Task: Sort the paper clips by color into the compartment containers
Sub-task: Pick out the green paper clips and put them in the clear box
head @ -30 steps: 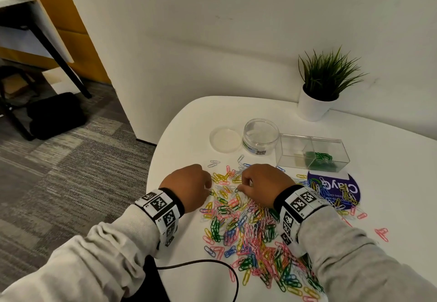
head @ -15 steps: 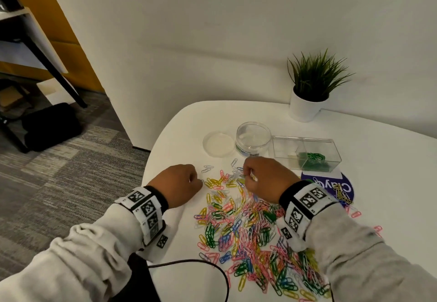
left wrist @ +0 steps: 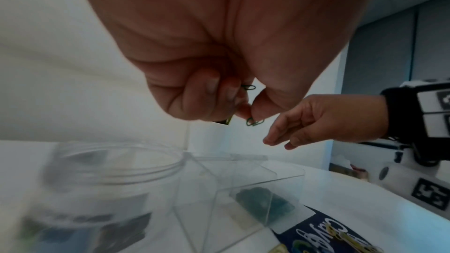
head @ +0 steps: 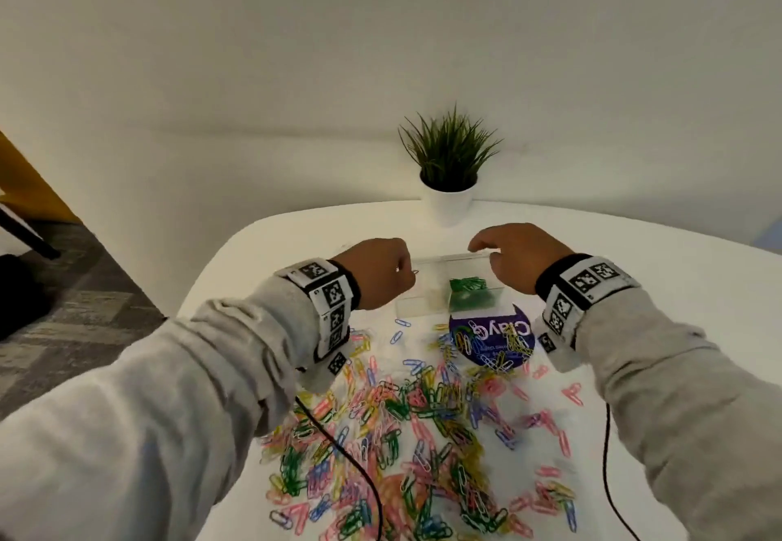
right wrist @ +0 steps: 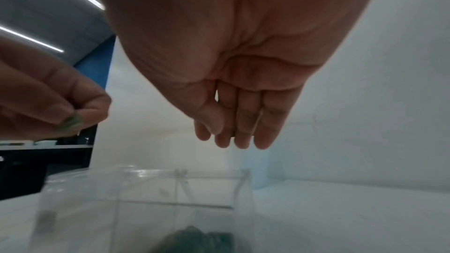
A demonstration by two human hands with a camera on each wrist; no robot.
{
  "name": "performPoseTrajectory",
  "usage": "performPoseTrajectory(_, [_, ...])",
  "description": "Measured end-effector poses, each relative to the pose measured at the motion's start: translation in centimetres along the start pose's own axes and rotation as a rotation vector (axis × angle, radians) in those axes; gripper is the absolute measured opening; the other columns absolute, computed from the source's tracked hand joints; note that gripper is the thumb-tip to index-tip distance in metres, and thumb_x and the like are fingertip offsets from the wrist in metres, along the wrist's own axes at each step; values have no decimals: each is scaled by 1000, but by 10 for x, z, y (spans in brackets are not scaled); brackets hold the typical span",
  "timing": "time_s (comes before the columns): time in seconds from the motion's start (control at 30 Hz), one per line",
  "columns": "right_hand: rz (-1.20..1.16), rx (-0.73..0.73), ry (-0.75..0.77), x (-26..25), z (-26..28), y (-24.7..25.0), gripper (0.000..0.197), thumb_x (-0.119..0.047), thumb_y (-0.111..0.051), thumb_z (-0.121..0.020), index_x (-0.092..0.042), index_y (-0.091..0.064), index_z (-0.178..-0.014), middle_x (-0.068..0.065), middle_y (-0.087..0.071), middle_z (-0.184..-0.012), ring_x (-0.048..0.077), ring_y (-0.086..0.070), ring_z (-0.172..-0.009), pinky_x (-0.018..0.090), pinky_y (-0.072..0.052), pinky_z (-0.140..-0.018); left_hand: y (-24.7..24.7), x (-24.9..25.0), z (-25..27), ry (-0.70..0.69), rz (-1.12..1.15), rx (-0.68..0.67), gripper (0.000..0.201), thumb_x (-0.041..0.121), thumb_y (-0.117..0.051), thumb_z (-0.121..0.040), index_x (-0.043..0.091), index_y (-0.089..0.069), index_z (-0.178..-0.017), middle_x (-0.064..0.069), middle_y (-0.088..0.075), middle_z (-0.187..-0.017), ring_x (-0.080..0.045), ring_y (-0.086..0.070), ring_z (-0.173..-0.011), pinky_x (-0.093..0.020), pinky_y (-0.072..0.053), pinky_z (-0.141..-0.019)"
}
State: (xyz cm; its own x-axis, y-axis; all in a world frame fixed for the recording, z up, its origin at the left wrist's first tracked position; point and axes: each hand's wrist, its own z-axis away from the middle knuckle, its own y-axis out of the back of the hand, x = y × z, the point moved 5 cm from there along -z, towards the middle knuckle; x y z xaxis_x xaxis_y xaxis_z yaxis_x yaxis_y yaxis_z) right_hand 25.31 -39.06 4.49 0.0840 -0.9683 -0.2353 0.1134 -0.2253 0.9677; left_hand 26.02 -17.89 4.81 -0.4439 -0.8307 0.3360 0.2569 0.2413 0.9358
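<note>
Clips [head: 406, 447] heaped loose on white counter [head: 677, 286], many colours, nearest edge. Two black cables [head: 338, 443] cross heap. Purple sticker [head: 491, 339] beyond, few clips on it. Clear box [head: 427, 299] next: green clips [head: 467, 286] in right compartment, left one looks bare. Left hand [head: 376, 274] above box's left end, curled, pinching green clip [left wrist: 254, 122] at fingertips. Right hand [head: 514, 259] above right compartment, fingers straight, slack, holding nothing. Jar [left wrist: 109, 170] left of box. Potted plant [head: 450, 159] farthest, by wall.

Open air above the clear box [head: 427, 305]; potted plant [head: 449, 168] close behind, round jar [left wrist: 114, 163] touching its left, clip heap [head: 406, 434] crowding the near counter [head: 660, 252].
</note>
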Motion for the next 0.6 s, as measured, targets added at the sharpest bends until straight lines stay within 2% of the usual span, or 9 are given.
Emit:
performPoseTrajectory(0.07, [-1,-63,-42,16,5,-9,34,-14,-56,-93,-30,-61,-122,-5,-50,-145,19,-47,-129,31,-35,-107,-9,26,-21,-54,-62,-39,19,28,-49,-97,12,-58,-102,-3,-62,-100,-22,-56,-89,-33,-45,-76])
performPoseTrajectory(0.13, [31,-117,-46,27,9,-23,21,-29,-65,-91,-31,-64,-112,-7,-43,-151,18,-44,-133,32,-33,-111,-22,49,-38,-109,-164,-79,19,26,-50,-96,10,-57,-104,-7,-60,-104,-25,-57,-91,-36,-49,-81])
performPoseTrajectory(0.2, [-13,-80,-33,29,14,-28,18,-40,-67,-90,-27,-69,-102,-6,-42,-151,16,-45,-132,32,-34,-110,-35,66,-53,-142,-281,-96,17,24,-51,-95,10,-55,-105,-9,-58,-107,-25,-56,-88,-38,-51,-80])
performPoseTrajectory(0.27, [-27,-21,-18,27,19,-31,24,-41,-65,-91,-20,-72,-101,0,-46,-144,16,-52,-121,31,-40,-103,-46,75,-64,-153,-321,-109,16,19,-52,-94,13,-52,-109,-9,-55,-113,-24,-57,-90,-38,-51,-79])
performPoseTrajectory(0.37, [-38,66,-39,25,26,-39,28,-42,-63,-91,-17,-71,-100,2,-46,-132,17,-58,-96,32,-48,-88,-57,79,-71,-148,-264,-154,42,16,-58,-93,19,-46,-133,-6,-54,-125,-25,-58,-106,-41,-51,-92])
performPoseTrajectory(0.43, [-65,92,-82,27,31,-45,28,-45,-62,-91,-19,-69,-98,0,-45,-131,18,-59,-88,33,-51,-82,-59,79,-70,-166,-268,-174,44,18,-58,-94,20,-47,-137,-5,-58,-130,-23,-57,-114,-39,-48,-98])
performPoseTrajectory(0.53, [-71,92,-127,27,37,-47,30,-49,-59,-93,-22,-66,-101,-2,-41,-136,20,-60,-97,36,-50,-87,-46,76,-57,-176,-179,-140,39,16,-52,-96,22,-57,-134,1,-59,-134,-20,-55,-121,-32,-43,-103])
performPoseTrajectory(0.6, [-40,111,-119,24,43,-42,32,-50,-57,-93,-23,-66,-106,-2,-42,-138,21,-59,-105,37,-49,-91,-30,66,-36,-197,-98,-57,35,14,-50,-96,23,-61,-128,2,-63,-128,-19,-58,-116,-32,-45,-101])
